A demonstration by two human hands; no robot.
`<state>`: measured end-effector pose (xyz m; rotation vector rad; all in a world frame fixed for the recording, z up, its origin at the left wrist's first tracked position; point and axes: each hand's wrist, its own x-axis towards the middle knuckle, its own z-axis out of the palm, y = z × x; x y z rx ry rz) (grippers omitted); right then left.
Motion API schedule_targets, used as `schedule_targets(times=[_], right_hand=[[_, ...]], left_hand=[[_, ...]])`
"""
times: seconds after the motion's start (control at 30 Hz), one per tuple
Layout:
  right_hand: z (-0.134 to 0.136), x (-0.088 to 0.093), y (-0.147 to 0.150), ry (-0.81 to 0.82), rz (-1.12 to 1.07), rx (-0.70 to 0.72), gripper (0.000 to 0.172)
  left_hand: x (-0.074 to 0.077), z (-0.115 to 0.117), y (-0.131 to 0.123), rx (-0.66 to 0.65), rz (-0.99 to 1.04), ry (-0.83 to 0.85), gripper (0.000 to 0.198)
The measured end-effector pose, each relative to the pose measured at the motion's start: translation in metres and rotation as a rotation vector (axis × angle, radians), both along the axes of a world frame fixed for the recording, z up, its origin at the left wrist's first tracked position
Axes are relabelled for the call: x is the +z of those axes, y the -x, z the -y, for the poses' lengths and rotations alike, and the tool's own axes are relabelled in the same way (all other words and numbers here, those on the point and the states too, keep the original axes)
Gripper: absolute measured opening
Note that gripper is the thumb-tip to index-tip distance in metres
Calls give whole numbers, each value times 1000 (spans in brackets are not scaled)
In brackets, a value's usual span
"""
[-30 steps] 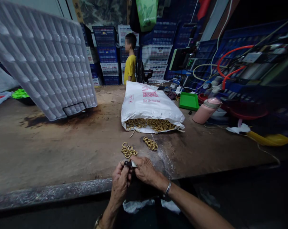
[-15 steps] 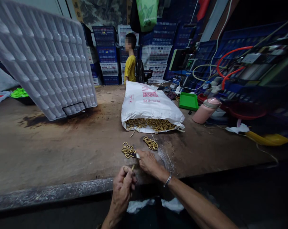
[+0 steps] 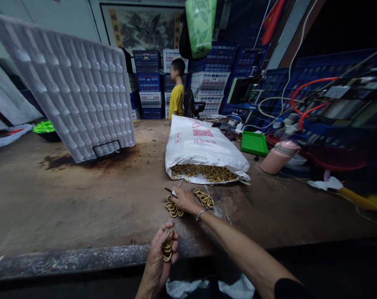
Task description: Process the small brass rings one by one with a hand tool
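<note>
My left hand (image 3: 161, 251) is closed around a bunch of brass-coloured rings (image 3: 167, 250) at the near edge of the worktable (image 3: 82, 199). My right hand (image 3: 182, 199) reaches forward over a small pile of loose rings (image 3: 173, 209), fingers curled around a small dark tool (image 3: 170, 191) with a pale tip. A second little pile of rings (image 3: 204, 199) lies just right of that hand. Behind them a white sack (image 3: 202, 145) lies on its side, its open mouth full of rings (image 3: 203, 172).
A large white moulded tray (image 3: 72, 89) leans at the left. A green tray (image 3: 254, 143), a pink bottle (image 3: 278, 156), hoses and a yellow object (image 3: 359, 200) crowd the right. A person in a yellow shirt (image 3: 176, 97) stands by stacked crates (image 3: 147, 83) at the back.
My hands have parted: the right one has moved forward with the tool onto the ring pile, the left one has drawn back to the table edge with rings. The view tilted up slightly.
</note>
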<state>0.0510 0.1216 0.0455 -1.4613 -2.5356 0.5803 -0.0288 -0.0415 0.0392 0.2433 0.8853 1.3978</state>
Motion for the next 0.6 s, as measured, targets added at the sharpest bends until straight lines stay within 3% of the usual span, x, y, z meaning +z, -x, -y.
schedule_targets(times=[0.2, 0.4, 0.6], right_hand=[[-4, -3, 9, 17, 14, -16, 17], [0, 3, 5, -4, -39, -34, 13], [34, 7, -10, 138, -467, 5, 7]], left_hand=[[-9, -6, 5, 70, 147, 28, 22], [-10, -16, 9, 98, 92, 14, 24], [-5, -26, 5, 144, -76, 41, 35]])
